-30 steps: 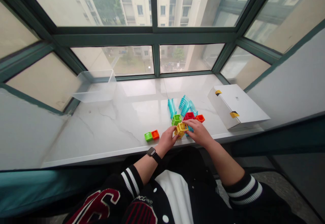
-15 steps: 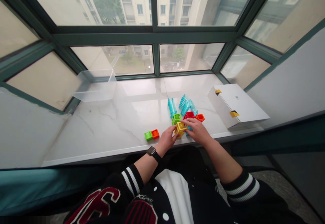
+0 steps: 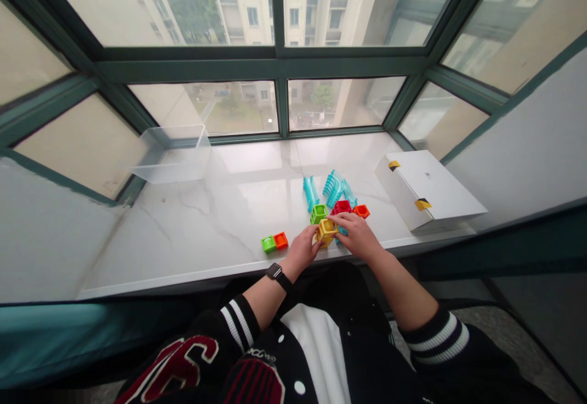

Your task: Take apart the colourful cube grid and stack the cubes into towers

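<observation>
Both my hands grip a yellow toy block (image 3: 327,230) near the front edge of the sill. My left hand (image 3: 302,250) pinches its left side, and my right hand (image 3: 356,234) holds it from the right and top. Just behind it sits a green block (image 3: 318,213). A red block (image 3: 341,207) and an orange block (image 3: 362,211) lie beyond my right fingers. Part of a blue piece shows beneath my right hand. Left of my hands, a light green block (image 3: 268,244) and an orange-red block (image 3: 280,240) sit side by side, touching.
Clear turquoise track pieces (image 3: 310,193) lie behind the blocks, including a curved one (image 3: 334,187). A see-through plastic bin (image 3: 178,172) stands at the back left. To the right is a white box (image 3: 431,190) with yellow-black tabs. Windows border the marble sill (image 3: 220,208).
Almost nothing differs. Both hands stay on the yellow block, which has shifted very slightly.
</observation>
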The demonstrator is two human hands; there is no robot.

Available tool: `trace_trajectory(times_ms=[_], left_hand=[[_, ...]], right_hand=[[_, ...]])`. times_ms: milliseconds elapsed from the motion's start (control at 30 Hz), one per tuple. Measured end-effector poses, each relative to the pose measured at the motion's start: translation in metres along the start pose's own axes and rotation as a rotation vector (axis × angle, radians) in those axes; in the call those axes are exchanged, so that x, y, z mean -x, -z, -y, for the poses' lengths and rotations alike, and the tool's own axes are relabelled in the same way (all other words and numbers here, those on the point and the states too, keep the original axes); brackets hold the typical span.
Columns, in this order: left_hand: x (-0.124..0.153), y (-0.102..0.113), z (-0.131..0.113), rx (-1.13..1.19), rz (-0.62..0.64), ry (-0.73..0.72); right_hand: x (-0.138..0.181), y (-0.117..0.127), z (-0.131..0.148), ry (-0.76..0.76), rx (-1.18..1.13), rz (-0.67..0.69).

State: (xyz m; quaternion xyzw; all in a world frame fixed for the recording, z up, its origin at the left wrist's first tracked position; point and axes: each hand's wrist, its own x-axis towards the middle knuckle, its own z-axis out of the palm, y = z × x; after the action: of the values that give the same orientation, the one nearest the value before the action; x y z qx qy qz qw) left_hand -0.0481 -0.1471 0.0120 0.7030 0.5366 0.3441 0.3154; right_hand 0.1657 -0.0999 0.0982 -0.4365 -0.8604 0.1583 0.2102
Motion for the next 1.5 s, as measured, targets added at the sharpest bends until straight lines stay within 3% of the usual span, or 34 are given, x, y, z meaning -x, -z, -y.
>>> trace_trajectory(times_ms=[267, 433, 567, 700, 867, 1033, 1267, 1500], left_hand=[[0.001, -0.001, 0.001, -0.017, -0.012, 0.002], [0.009, 0.011, 0.008, -0.038, 0.002, 0.028], [0.025, 0.042, 0.019, 0.004, -0.101, 0.048], [0.045, 0.087, 0.038, -0.159, -0.256, 0.074], [0.075, 0.117, 0.072, -0.255, -0.302, 0.155], [0.098, 0.113, 0.092, -0.239, -0.315, 0.179], [0.089, 0.096, 0.094, -0.263, -0.24, 0.179], [0.061, 0.085, 0.083, -0.389, -0.083, 0.137]], right_hand=[[0.001, -0.002, -0.002, -0.003, -0.007, 0.001], [0.002, -0.003, -0.003, 0.001, 0.017, -0.003], [0.002, -0.002, -0.004, -0.003, 0.017, 0.003], [0.003, -0.001, -0.004, -0.007, 0.014, 0.007], [0.002, 0.0, -0.003, -0.014, 0.005, 0.017], [0.004, 0.009, 0.008, -0.024, -0.014, -0.007], [0.003, 0.023, 0.065, 0.077, -0.164, -0.282], [-0.002, 0.001, 0.111, 0.227, -0.286, -0.182]])
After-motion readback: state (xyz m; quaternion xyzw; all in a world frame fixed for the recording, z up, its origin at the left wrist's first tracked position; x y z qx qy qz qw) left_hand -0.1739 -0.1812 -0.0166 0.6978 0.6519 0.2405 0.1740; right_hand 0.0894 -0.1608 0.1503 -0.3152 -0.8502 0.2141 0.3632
